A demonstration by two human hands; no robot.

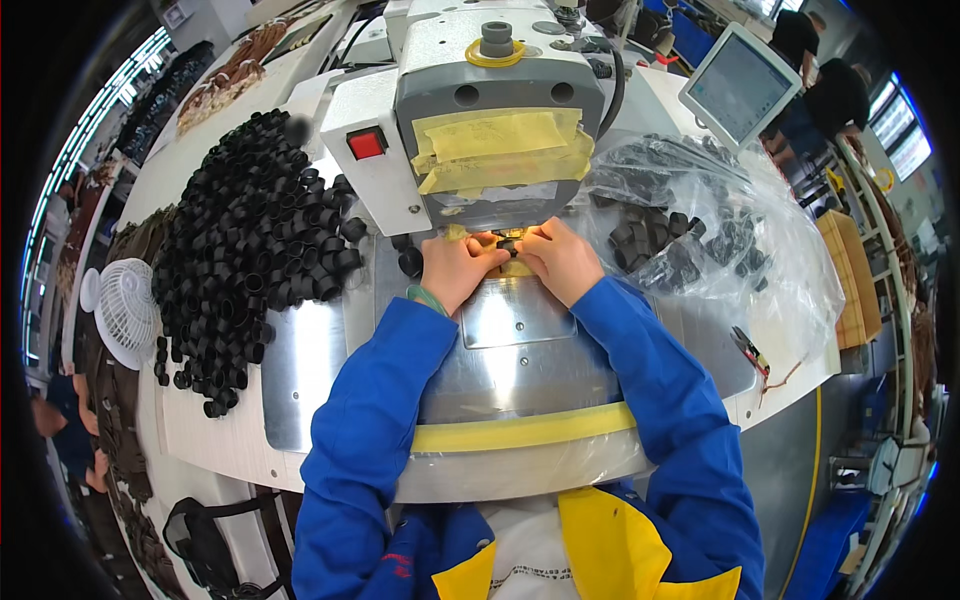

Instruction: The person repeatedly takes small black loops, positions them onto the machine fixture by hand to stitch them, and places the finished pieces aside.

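Note:
Both my hands meet under the head of a white and grey sewing machine (497, 105). My left hand (458, 270) pinches a small black piece (509, 246), which looks like one of the black band loops, from the left side. From the right, my right hand (562, 260) closes its fingers on the same piece. The machine head and my fingers partly hide it. A large pile of black band loops (250, 215) lies to the left of the machine, with one loop (410, 262) beside my left hand.
On the right, a clear plastic bag (790, 260) holds more black pieces. Small cutters (750, 352) lie at the table's right edge. A white fan (127, 312) stands at the left, and a screen (738, 85) at the back right. People are further off.

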